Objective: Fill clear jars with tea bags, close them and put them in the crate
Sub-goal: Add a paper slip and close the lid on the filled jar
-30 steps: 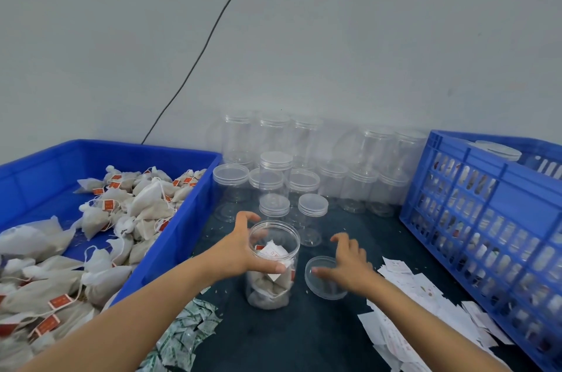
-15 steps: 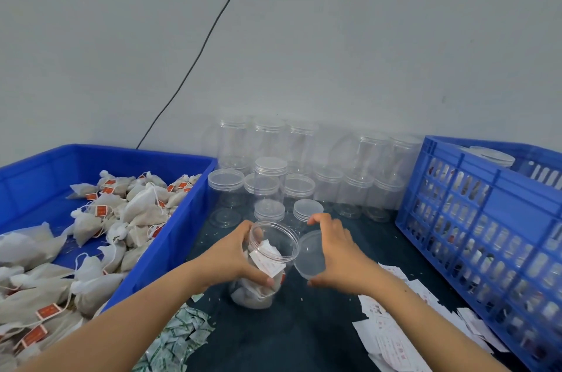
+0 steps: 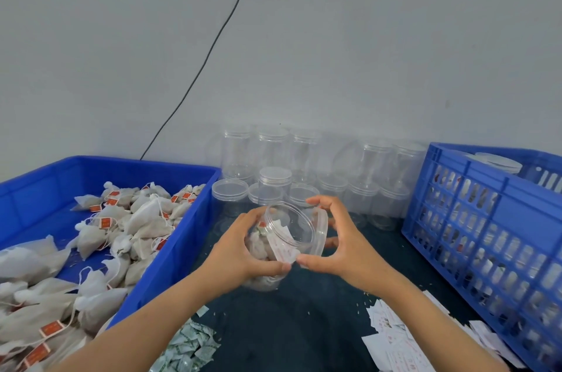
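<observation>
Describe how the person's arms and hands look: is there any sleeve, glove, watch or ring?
Both forearms are bare as far as the picture shows; no sleeve is in view. The left hand and the right hand wear no gloves. No watch, bracelet or ring shows on either wrist or on the visible fingers. The nails look short and unpainted.

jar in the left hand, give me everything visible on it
The jar is a clear, plastic-looking cylinder with a wide round mouth, not yet capped. It is lifted and tilted, mouth toward the right. Inside are pale tea bags and a white printed paper slip. The left hand grips its body; the right hand holds a clear lid at the mouth.
</observation>
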